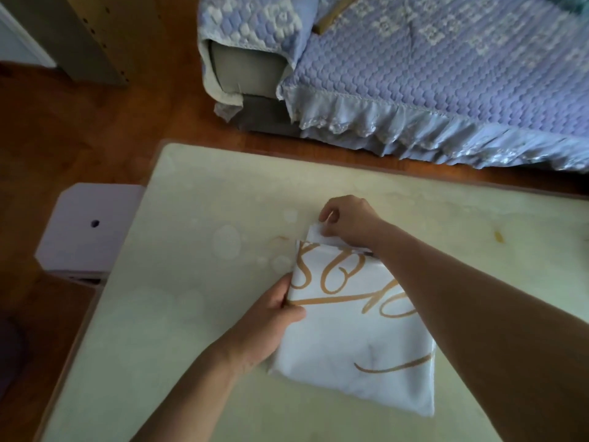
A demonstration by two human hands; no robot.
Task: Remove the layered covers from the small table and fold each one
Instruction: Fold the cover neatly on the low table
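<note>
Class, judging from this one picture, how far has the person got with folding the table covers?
Done: the white cover is already a compact folded packet. In hand: the left hand grips its edge, the right hand pinches its far corner. Left: a cream cover still lies on the table.

white cover point(357, 342) with gold script | folded flat square | on cream table point(204, 314)

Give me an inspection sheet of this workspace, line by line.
Surface: cream table, with pale round marks and a yellow stain.
Job's things: white cover with gold lettering, folded into a small bundle on the table.
Clutter: nothing seen.
Grippers: left hand grips the bundle's left edge; right hand pinches its far corner.
Cables: nothing seen.
Surroundings: wooden floor, sofa under a lilac quilted cover, white box beside the table.
</note>
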